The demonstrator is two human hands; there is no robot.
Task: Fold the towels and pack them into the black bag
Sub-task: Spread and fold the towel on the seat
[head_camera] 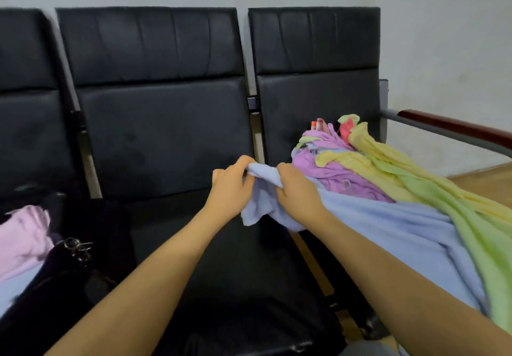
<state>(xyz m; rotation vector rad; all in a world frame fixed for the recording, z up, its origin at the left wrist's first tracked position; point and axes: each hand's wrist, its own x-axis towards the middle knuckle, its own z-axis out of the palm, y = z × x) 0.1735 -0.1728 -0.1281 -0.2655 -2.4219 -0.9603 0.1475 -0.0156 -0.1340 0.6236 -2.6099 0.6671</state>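
Both hands work one end of the blue towel point(388, 225): the left hand point(231, 186) pinches a bunched corner between thumb and curled fingers, and the right hand point(297, 189), just beside it, clenches the same edge a little further along. The rest of that towel trails back to the right under a heap point(360, 167) of purple, yellow and green towels piled on the right-hand seat of the black bench point(166, 139). The cloth looks like soft, nappy terry, limp and light; it sags in deep folds and holds no shape of its own, so it will likely drape from wherever it is gripped and drag its neighbours if pulled fast. Corners and hems seem the sensible places to take hold, one hand to each corner, to spread it flat over the middle seat before folding. The towels in the heap lie twisted together like ropes, so I would expect some snagging as the blue one comes free. The bench is padded, in smooth leather-like panels with stitched seams, with a wooden armrest point(454, 127) at the far right. At lower left the black bag point(72, 281) lies slumped and soft-sided, a metal ring point(73, 243) on it, with a pink towel point(25, 239) and a pale blue one showing at its mouth.
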